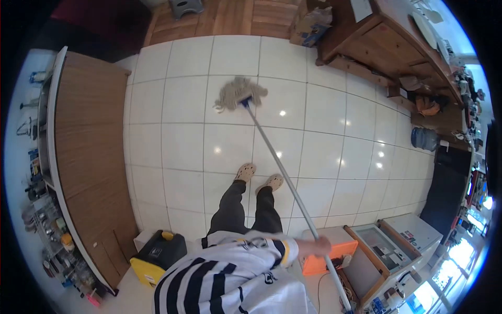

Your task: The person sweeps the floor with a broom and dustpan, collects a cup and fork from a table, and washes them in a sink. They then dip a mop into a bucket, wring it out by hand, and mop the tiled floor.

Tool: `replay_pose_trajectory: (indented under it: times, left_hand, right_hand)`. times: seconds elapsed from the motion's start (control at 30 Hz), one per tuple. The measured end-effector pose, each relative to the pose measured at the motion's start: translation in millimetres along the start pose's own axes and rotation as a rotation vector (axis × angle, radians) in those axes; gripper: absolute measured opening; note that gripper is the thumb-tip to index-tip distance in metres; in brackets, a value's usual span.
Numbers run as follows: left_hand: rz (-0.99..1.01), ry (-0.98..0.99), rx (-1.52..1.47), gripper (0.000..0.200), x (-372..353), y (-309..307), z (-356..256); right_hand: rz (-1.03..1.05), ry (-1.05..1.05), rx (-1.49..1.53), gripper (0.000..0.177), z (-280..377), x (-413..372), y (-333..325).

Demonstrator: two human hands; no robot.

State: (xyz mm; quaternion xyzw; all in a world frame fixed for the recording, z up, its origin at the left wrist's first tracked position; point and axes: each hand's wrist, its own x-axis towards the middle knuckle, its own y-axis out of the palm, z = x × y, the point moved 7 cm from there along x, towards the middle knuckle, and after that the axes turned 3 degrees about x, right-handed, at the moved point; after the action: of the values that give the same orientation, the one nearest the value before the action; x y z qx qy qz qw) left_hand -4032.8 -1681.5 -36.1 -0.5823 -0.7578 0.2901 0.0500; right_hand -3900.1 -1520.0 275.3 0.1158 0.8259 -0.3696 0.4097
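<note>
A mop with a beige string head [240, 94] rests on the white tiled floor [183, 99]. Its long grey handle [280, 163] slants down to the lower right, past the person's feet. My right hand [320, 246] is wrapped round the handle near its upper part, beside an orange box [342, 256]. The hand is slightly blurred. My left hand cannot be seen; the striped shirt [225, 277] fills the bottom of the view.
A black and yellow toolbox [159, 256] stands at lower left by a long wooden cabinet [89, 136]. At upper right are a cardboard box [303, 26] and a wooden dresser [392, 42]. A water bottle [423, 138] lies at the right.
</note>
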Motion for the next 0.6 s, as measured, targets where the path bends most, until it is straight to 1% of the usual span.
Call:
replay_pose_trajectory:
  times: [0.03, 0.07, 0.1, 0.13, 0.17, 0.2, 0.23, 0.3, 0.33, 0.37, 0.4, 0.47, 0.53, 0.57, 0.6]
  left_hand:
    - [-0.105, -0.098, 0.005, 0.013, -30, -36, 42]
    - [-0.159, -0.19, 0.021, 0.009, -33, -33, 104]
    - [-0.291, -0.282, 0.079, 0.01, -42, -36, 174]
    - [-0.489, -0.384, 0.2, 0.013, -85, -66, 232]
    - [-0.297, -0.542, 0.329, 0.016, -124, -100, 288]
    - [-0.675, -0.681, 0.17, 0.02, -164, -91, 382]
    - [-0.641, -0.795, 0.232, 0.023, -221, -118, 411]
    - [-0.539, -1.018, 0.353, 0.04, -343, -182, 460]
    - [-0.281, -1.215, 0.316, 0.041, -388, -211, 455]
    - [-0.369, -1.335, 0.384, 0.037, -420, -237, 422]
    - [-0.429, -1.402, 0.471, 0.034, -440, -231, 432]
    - [-0.364, -1.448, 0.547, 0.034, -441, -222, 423]
    - [-0.034, -1.381, 0.651, 0.035, -385, -191, 401]
    - [-0.105, -1.295, 0.784, 0.035, -339, -147, 410]
    - [-0.083, -1.163, 0.631, 0.034, -292, -130, 371]
  right_hand:
    - [0.056, 0.175, 0.21, 0.039, 11, 51, 19]
    - [0.073, 0.369, 0.432, 0.032, 21, 100, 38]
    - [0.054, 0.563, 0.62, 0.026, 33, 146, 56]
    - [0.046, 0.492, 1.044, 0.022, 64, 218, -12]
    - [-0.086, 0.073, 0.851, 0.026, 107, 275, 11]
    - [-0.158, -0.137, 0.978, 0.022, 146, 321, -74]
    - [-0.152, -0.124, 1.443, 0.027, 180, 357, -141]
    - [-0.073, -0.263, 1.557, 0.035, 264, 407, -235]
    - [-0.026, -0.231, 1.581, 0.041, 299, 426, -258]
    - [0.094, -0.275, 1.615, 0.044, 324, 431, -296]
    - [0.07, -0.289, 1.526, 0.045, 330, 428, -304]
    - [0.023, -0.309, 1.35, 0.047, 338, 427, -315]
    - [0.001, -0.265, 1.315, 0.048, 300, 409, -264]
    - [0.053, -0.166, 1.309, 0.043, 268, 386, -244]
    - [0.05, -0.119, 1.269, 0.048, 238, 368, -195]
